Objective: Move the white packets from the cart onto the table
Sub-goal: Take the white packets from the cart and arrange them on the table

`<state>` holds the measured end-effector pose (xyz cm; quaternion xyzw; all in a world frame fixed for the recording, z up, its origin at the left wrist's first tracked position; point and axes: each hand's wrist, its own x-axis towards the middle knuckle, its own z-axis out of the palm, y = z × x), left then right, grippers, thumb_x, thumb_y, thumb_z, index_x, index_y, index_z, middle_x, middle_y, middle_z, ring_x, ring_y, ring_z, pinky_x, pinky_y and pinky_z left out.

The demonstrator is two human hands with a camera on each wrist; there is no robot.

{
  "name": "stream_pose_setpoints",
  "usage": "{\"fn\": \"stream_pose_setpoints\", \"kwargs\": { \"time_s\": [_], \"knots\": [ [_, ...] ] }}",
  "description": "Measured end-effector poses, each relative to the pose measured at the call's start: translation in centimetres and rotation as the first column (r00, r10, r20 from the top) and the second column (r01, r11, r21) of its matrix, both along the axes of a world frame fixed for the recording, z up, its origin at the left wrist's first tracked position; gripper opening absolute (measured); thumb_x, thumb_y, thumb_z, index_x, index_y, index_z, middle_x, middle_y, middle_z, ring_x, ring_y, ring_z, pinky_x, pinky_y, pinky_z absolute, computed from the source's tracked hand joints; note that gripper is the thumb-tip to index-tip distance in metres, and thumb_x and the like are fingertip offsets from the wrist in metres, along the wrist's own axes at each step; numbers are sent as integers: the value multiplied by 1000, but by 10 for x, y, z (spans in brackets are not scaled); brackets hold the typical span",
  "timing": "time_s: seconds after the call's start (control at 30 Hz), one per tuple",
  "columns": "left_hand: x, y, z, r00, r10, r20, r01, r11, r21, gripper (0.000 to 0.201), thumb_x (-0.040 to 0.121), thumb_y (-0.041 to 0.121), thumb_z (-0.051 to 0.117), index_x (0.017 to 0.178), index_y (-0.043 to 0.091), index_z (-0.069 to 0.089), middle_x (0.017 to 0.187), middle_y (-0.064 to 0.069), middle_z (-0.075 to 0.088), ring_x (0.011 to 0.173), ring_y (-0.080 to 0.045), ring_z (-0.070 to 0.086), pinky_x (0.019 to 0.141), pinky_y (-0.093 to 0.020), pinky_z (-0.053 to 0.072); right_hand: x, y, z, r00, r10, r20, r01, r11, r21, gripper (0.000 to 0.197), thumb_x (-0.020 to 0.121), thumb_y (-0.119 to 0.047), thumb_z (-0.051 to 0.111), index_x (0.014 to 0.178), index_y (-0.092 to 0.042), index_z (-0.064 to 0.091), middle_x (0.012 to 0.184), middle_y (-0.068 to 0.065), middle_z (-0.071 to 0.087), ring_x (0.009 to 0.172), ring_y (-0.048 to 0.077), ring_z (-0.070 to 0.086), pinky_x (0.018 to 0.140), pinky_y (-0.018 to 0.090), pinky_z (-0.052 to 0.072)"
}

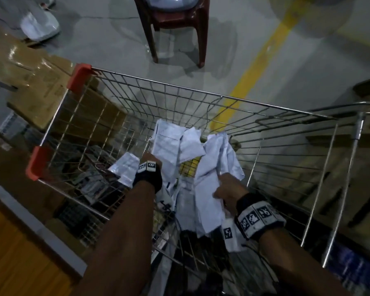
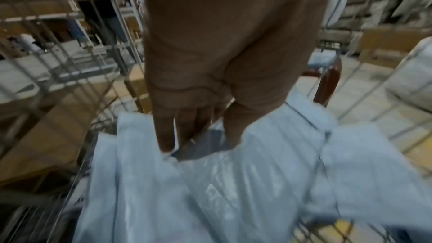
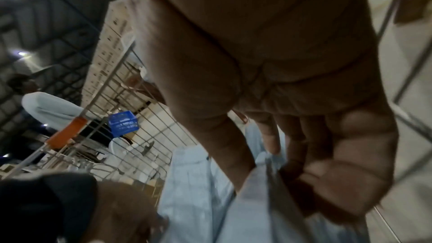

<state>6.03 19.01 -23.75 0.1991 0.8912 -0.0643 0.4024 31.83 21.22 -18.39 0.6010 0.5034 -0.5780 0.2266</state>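
Observation:
A wire cart (image 1: 201, 92) with orange corner guards holds a heap of white packets (image 1: 173, 137). My left hand (image 1: 151, 157) reaches down into the heap's left side. In the left wrist view this hand (image 2: 201, 141) pinches the edge of a white packet (image 2: 257, 173) between fingers (image 2: 167, 136) and thumb. My right hand (image 1: 226, 186) grips a long white packet (image 1: 218, 161) at the heap's right side. In the right wrist view its thumb and curled fingers (image 3: 332, 176) clamp that packet (image 3: 252, 210). A silvery packet (image 1: 126, 167) lies beside my left wrist.
Cardboard boxes (image 1: 30, 77) stand left of the cart. A dark red chair (image 1: 175, 24) is beyond it, next to a yellow floor line (image 1: 256, 67). A wooden surface (image 1: 13, 253) lies at lower left. A blue crate (image 3: 124, 125) and a person (image 3: 46, 110) show through the mesh.

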Motion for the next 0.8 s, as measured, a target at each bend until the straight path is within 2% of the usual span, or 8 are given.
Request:
{"fn": "stream_pose_setpoints", "kwargs": {
  "time_s": [0.07, 0.13, 0.23, 0.37, 0.43, 0.57, 0.67, 0.8],
  "knots": [
    [4, -4, -4, 1000, 25, -1, -24, 999, 37, 59, 93, 11, 61, 143, -7, 36, 143, -23, 47, 129, -35, 49, 98, -35, 44, 9, 14, 20, 997, 72, 24, -73, 996, 54, 72, 61, -23, 72, 128, -5, 54, 129, 16, 57, 115, 33, 59, 94, 40, 52],
    [9, -6, -10, 999, 48, 12, -49, 995, 84, 78, 86, 19, 71, 147, -2, 27, 147, -21, 41, 132, -37, 45, 104, -41, 44, 15, 30, 45, 995, 87, 51, -93, 988, 127, 59, 77, -17, 74, 129, -6, 52, 129, 16, 56, 115, 33, 57, 93, 37, 50],
    [8, -7, -18, 999, 45, 5, -46, 990, 132, 98, 74, 36, 81, 148, 8, 24, 149, -18, 38, 135, -38, 40, 106, -54, 41, 22, 54, 75, 997, 80, 24, -83, 968, 238, 53, 83, -13, 70, 132, -8, 50, 129, 18, 58, 115, 33, 58, 91, 35, 48],
    [13, 0, -9, 998, -29, 53, 21, 991, 133, 110, 77, 44, 80, 155, 8, 10, 154, -20, 30, 142, -37, 31, 112, -52, 33, 23, 72, 96, 998, 57, 28, -63, 917, 395, 48, 84, -10, 66, 129, -9, 50, 119, 18, 64, 109, 33, 60, 80, 33, 45],
    [15, 2, -13, 996, -42, 79, 32, 993, 117, 123, 76, 50, 79, 156, 7, -3, 161, -19, 17, 147, -36, 21, 116, -50, 26, 24, 73, 99, 999, 30, 30, -40, 888, 458, 44, 84, -9, 64, 126, -9, 50, 112, 19, 65, 106, 36, 60, 78, 34, 43],
    [25, 4, -19, 996, -70, 51, 69, 997, 23, 134, 75, 58, 77, 153, 10, -21, 163, -21, -6, 150, -39, 6, 117, -56, 20, 21, 68, 90, 998, -50, -38, 62, 853, 519, 42, 86, -7, 62, 126, -8, 48, 104, 20, 65, 99, 38, 60, 75, 37, 42],
    [32, 8, -17, 997, -82, 14, 82, 997, 1, 133, 76, 53, 79, 153, 11, -21, 160, -27, -1, 147, -42, 12, 112, -60, 26, 12, 61, 58, 991, -112, -70, 132, 875, 466, 49, 86, -4, 59, 132, -10, 44, 111, 20, 65, 103, 37, 60, 78, 36, 44],
    [32, 15, -16, 992, -121, -30, 122, 992, 23, 135, 73, 60, 77, 154, 17, -21, 157, -29, 8, 144, -43, 20, 111, -53, 30, 5, 42, 7, 979, -204, -13, 194, 905, 379, 69, 88, 0, 55, 150, -13, 26, 126, 23, 55, 113, 40, 56, 84, 38, 45]
  ]
}}
